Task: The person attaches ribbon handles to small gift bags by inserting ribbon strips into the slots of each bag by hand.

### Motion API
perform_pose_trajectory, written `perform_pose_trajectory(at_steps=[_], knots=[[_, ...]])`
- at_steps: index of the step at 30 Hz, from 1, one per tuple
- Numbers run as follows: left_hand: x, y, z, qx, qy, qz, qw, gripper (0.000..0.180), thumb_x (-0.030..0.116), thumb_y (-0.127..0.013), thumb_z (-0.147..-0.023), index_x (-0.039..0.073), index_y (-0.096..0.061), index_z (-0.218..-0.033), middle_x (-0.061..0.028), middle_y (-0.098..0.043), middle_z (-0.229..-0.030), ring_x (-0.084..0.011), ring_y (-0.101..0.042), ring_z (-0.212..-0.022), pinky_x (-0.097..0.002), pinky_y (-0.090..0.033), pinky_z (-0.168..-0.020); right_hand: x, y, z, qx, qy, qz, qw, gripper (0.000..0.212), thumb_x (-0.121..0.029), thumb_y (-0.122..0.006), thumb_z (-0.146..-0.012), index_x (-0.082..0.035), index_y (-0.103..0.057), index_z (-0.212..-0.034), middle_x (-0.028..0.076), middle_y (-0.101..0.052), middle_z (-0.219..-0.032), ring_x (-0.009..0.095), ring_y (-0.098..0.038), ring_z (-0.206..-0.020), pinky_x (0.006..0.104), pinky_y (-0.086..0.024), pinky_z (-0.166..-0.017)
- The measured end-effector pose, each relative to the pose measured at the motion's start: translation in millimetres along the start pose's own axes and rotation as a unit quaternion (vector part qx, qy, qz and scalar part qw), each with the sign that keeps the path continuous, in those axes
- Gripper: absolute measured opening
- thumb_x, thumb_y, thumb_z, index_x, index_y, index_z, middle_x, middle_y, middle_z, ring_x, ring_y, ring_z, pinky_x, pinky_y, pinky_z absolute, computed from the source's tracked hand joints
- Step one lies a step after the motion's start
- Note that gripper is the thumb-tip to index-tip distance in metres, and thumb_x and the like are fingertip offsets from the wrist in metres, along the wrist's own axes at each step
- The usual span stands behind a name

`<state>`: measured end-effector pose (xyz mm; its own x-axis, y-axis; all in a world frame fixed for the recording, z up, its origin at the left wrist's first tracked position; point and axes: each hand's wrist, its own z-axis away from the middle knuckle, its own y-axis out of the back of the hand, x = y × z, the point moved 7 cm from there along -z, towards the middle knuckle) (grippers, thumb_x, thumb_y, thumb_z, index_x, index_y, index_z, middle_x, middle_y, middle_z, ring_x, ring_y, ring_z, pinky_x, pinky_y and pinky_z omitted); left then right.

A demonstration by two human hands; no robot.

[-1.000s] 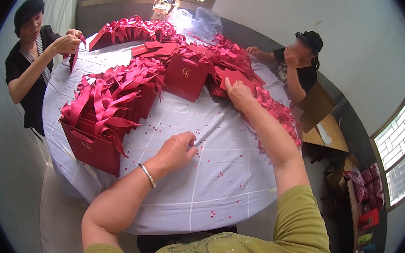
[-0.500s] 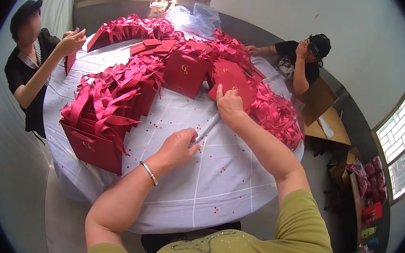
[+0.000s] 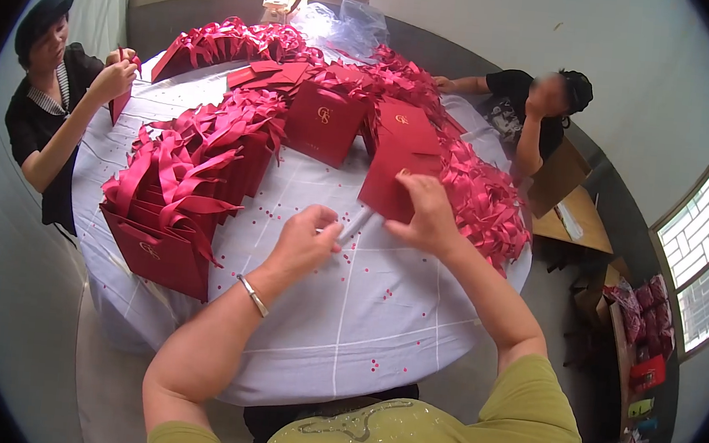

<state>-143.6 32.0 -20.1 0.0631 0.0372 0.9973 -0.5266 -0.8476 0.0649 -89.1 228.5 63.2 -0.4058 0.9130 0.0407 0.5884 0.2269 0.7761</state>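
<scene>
My right hand [image 3: 429,215] is at the near right corner of a flat red paper gift bag [image 3: 388,174], fingers over its face and thumb by its lower edge. That bag partly covers another red bag [image 3: 405,125] lying behind it. Left of these, a red bag with a gold emblem [image 3: 323,122] leans upright against a heap of ribbons. Over the white tablecloth, my left hand [image 3: 307,238] is closed with curled fingers, a silver bangle on its wrist. A small pale bit shows at its fingertips, too small to name.
A row of red bags with pink-red ribbon handles [image 3: 173,172] stands on the left. More ribbons [image 3: 486,208] pile up at the right. Small red dots litter the tablecloth [image 3: 302,335]. One person [image 3: 52,111] at left handles a red bag; another person [image 3: 520,109] sits at far right.
My right hand has drawn the front bag toward me, off the one behind it. My left hand's fingers have curled in more. At left, the person's hands have come lower with their bag.
</scene>
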Motion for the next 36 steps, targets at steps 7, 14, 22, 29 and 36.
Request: perform_pose_trajectory(at_steps=[7,14,22,29,36], knots=[[0,12,-6,0.028,0.049,0.153,0.987,0.028,0.018,-0.056,-0.101,0.0,-0.052,-0.122,-0.009,-0.066,-0.101,-0.0103,-0.066,-0.077,-0.0198,-0.053,-0.063,-77,2,38,-0.149,0.02,-0.195,0.969,0.088,-0.031,-0.091,-0.057,-0.004,-0.055,-0.133,0.018,-0.056,-0.122,0.036,-0.054,-0.116,0.0444,-0.044,-0.102],[-1,17,-9,0.054,-0.017,0.072,0.996,0.036,0.004,-0.058,-0.096,-0.006,-0.048,-0.129,-0.0138,-0.067,-0.107,-0.0155,-0.067,-0.093,-0.0257,-0.056,-0.078,-78,-5,46,-0.105,0.059,-0.239,0.964,0.081,-0.035,-0.09,-0.064,-0.004,-0.057,-0.131,0.015,-0.058,-0.126,0.033,-0.056,-0.113,0.043,-0.047,-0.097],[42,4,8,0.089,-0.314,-0.301,0.896,0.029,-0.001,-0.063,-0.082,-0.002,-0.063,-0.111,-0.0214,-0.068,-0.107,-0.0384,-0.066,-0.1,-0.0432,-0.053,-0.089,-86,9,49,-0.082,0.11,-0.204,0.969,0.074,-0.031,-0.088,-0.061,-0.007,-0.061,-0.126,0.012,-0.06,-0.126,0.034,-0.057,-0.111,0.0442,-0.047,-0.098],[48,-15,18,-0.015,-0.296,-0.399,0.868,0.019,0.006,-0.066,-0.083,0.003,-0.065,-0.101,-0.0186,-0.068,-0.094,-0.0371,-0.065,-0.096,-0.0441,-0.051,-0.086,-103,1,51,-0.09,0.171,-0.254,0.948,0.068,-0.036,-0.085,-0.069,-0.005,-0.061,-0.124,0.015,-0.059,-0.128,0.036,-0.059,-0.109,0.0446,-0.05,-0.094],[45,-26,24,0.024,-0.326,-0.405,0.854,0.035,0.012,-0.076,-0.076,0.0,-0.064,-0.106,-0.0182,-0.067,-0.103,-0.0353,-0.064,-0.098,-0.0424,-0.051,-0.088,-107,-4,52,-0.1,0.186,-0.27,0.939,0.067,-0.042,-0.083,-0.07,-0.003,-0.062,-0.12,0.015,-0.061,-0.123,0.034,-0.059,-0.11,0.0452,-0.049,-0.095]])
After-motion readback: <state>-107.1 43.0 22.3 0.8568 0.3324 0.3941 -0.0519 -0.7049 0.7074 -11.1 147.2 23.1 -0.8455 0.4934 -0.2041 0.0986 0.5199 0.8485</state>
